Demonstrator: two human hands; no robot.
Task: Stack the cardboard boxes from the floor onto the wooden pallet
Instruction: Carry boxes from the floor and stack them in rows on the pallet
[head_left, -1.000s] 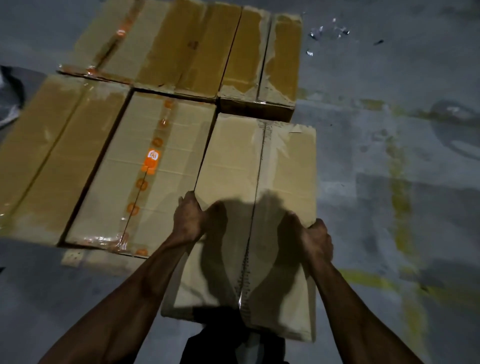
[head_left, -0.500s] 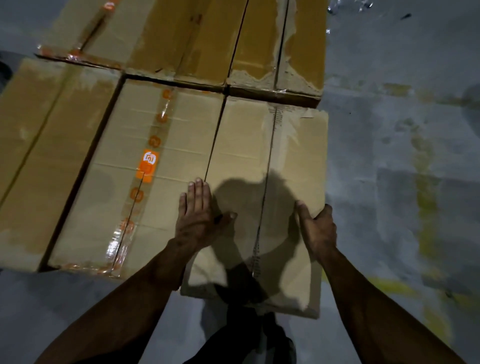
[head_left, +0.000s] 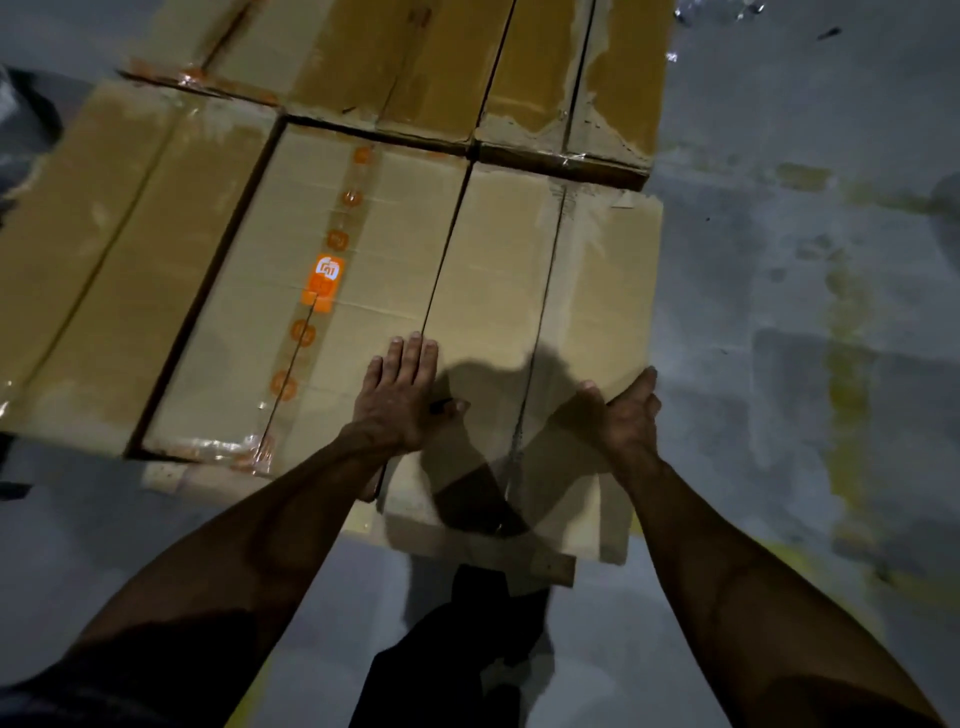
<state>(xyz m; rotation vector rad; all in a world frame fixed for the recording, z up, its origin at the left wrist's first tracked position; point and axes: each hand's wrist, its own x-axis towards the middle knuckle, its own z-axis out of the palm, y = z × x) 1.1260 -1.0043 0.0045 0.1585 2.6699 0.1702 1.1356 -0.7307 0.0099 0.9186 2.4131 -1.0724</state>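
Cardboard: your plain brown box (head_left: 524, 332) overhangs the pale wooden pallet (head_left: 540, 569) nearside.
Left hand (head_left: 402, 397): flat, pressing.
Right hand (head_left: 626, 415): open, cupping right edge.
Risk: uneven shove skews it.

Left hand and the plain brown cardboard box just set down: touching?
Touching. The head view shows the left hand lying flat, fingers straight, on the plain brown cardboard box beside its left edge.

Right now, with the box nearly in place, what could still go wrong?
1. The box overhangs the pallet at its near end; let go there, it may tip or sag.
2. The left hand lies across the seam with the taped box; its fingers could be pinched if the boxes close up.
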